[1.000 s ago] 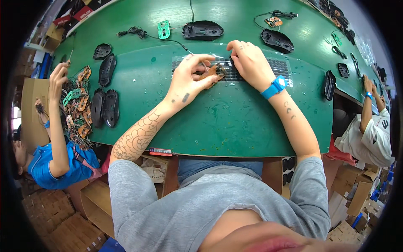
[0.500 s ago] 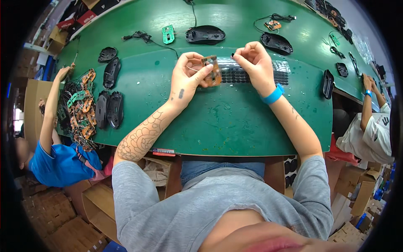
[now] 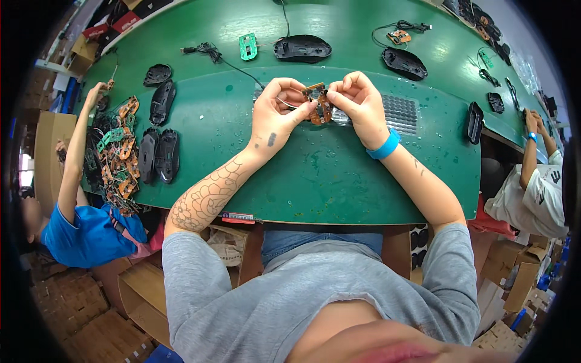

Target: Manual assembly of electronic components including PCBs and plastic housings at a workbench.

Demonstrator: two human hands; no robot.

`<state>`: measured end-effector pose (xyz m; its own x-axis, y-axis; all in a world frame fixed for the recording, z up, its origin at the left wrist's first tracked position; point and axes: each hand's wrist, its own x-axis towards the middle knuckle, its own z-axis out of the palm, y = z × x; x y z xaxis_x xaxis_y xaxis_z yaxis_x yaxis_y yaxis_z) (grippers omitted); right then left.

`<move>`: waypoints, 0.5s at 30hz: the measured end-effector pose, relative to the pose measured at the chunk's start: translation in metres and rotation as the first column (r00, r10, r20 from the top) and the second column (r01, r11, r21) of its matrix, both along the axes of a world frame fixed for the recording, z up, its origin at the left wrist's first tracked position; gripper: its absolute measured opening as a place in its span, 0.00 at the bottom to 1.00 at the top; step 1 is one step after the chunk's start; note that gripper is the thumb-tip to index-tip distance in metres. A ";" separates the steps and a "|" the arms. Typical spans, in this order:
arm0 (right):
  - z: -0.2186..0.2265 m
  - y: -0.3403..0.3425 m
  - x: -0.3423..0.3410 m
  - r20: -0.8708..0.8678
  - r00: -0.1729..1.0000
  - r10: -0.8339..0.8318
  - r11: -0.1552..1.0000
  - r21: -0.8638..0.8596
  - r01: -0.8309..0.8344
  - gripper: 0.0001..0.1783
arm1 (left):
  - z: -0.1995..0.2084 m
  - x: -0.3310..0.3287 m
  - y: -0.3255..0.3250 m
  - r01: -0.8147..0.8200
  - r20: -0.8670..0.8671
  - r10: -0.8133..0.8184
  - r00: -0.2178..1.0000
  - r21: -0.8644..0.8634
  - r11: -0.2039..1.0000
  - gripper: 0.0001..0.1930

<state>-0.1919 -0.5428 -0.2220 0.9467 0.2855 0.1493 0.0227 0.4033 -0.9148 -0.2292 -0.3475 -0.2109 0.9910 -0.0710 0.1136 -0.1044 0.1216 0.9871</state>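
Observation:
An orange-brown circuit board (image 3: 320, 114) with dark parts on it is held upright by my left hand (image 3: 273, 116), its thumb on the face. A pale wire runs from the board across the left fingers. My right hand (image 3: 365, 112), a blue band on its wrist, is closed in a pinch at the board's upper right edge. Its fingertips hold a small black pad, mostly hidden, against or very near the board. Beneath and beside this hand lies a clear sheet of black round pads (image 3: 400, 115) in rows, partly covered by the hands.
Black mouse shells (image 3: 302, 48) with cables and a green circuit board (image 3: 247, 46) lie beyond my hands. At left are a heap of circuit boards (image 3: 121, 157) and more shells (image 3: 166, 156). Co-workers' arms (image 3: 75, 136) reach in from both sides. A small red-and-white item (image 3: 238, 218) lies at the front edge.
My right hand has moved left and down from above the pad sheet to the circuit board, bringing the small black pad. My left hand has shifted slightly right and turned the board.

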 end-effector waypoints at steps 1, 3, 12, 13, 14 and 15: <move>-0.001 0.000 0.000 -0.006 1.000 0.006 1.000 0.003 -0.006 0.15 | 0.000 0.000 0.000 -0.001 0.011 0.001 1.000 0.010 1.000 0.17; -0.001 0.000 0.000 -0.014 1.000 0.011 1.000 0.006 -0.011 0.15 | -0.001 0.000 0.000 -0.002 0.019 0.002 1.000 0.020 1.000 0.17; -0.002 -0.001 0.001 -0.036 0.999 0.029 0.999 0.017 -0.028 0.15 | 0.000 -0.001 -0.001 -0.010 0.019 0.011 1.000 -0.047 0.999 0.18; -0.002 -0.001 0.001 -0.036 0.999 0.028 0.999 0.017 -0.028 0.15 | 0.000 -0.001 -0.001 -0.010 0.020 0.010 1.000 -0.047 0.999 0.18; -0.003 -0.001 0.001 -0.035 0.999 0.028 1.000 0.012 -0.028 0.15 | -0.001 -0.001 -0.001 -0.011 0.026 0.012 1.000 -0.035 0.999 0.17; -0.003 -0.001 0.002 -0.034 0.999 0.028 1.000 0.007 -0.028 0.15 | -0.001 -0.001 -0.001 -0.013 0.033 0.014 0.999 -0.024 1.000 0.17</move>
